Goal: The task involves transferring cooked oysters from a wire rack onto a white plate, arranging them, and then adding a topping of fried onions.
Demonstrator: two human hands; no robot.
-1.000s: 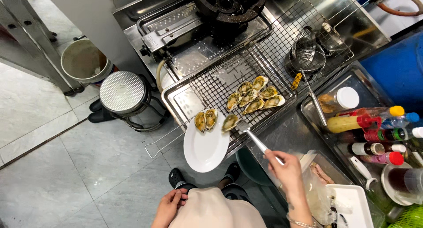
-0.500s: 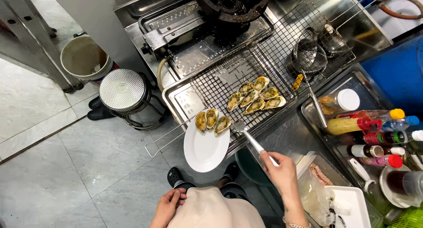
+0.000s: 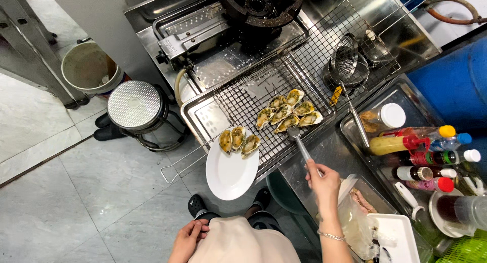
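Note:
My right hand point(image 3: 323, 184) grips metal tongs point(image 3: 300, 146), and their tips touch the nearest of several grilled oysters point(image 3: 289, 113) grouped on a wire rack point(image 3: 243, 95). A white plate point(image 3: 231, 179) sits at the rack's front edge. Three topped oysters point(image 3: 237, 140) lie along its far rim. My left hand point(image 3: 186, 238) rests low against my beige apron, holding nothing, well apart from the plate.
A gas burner point(image 3: 261, 4) stands behind the rack and a wire skimmer point(image 3: 347, 62) to its right. Sauce bottles point(image 3: 421, 141) fill a steel tray at right. On the floor at left are a round metal stool point(image 3: 134, 104) and a bucket point(image 3: 91, 67). Near my right forearm lies a white tray point(image 3: 395, 237).
The tongs set a third oyster on the plate, then swung right, back to the oysters on the rack. My left hand stayed by the apron.

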